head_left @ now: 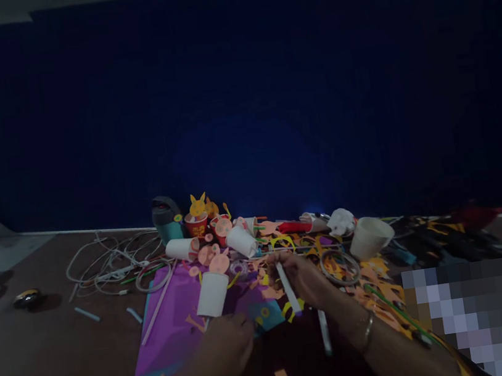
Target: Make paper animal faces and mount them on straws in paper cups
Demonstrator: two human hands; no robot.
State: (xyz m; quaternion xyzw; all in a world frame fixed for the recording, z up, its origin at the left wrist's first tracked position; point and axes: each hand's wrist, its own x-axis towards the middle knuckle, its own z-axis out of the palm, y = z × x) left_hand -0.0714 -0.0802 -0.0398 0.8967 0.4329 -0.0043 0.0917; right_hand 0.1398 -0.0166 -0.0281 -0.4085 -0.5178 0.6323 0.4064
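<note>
My left hand (230, 343) has its fingers curled just below a white paper cup (212, 294), closed on a thin pale straw (206, 323) under the cup. A pink animal face (219, 263) cut from paper stands above the cup's upper rim. To the right, my right hand (299, 274) pinches a flat white strip (288, 288) that slants down toward me. Beneath the hands lie a purple sheet (168, 314) and a blue piece (269, 314) with yellow shapes. The dim light hides the fingertips' details.
White cables (107, 261) lie coiled at left, near a computer mouse (28, 298). Behind stand a red cup (197, 225) with a yellow animal cutout and other paper cups. Right of centre are a tape ring (340, 267), a large white cup (372, 237) and orange scraps (383, 300).
</note>
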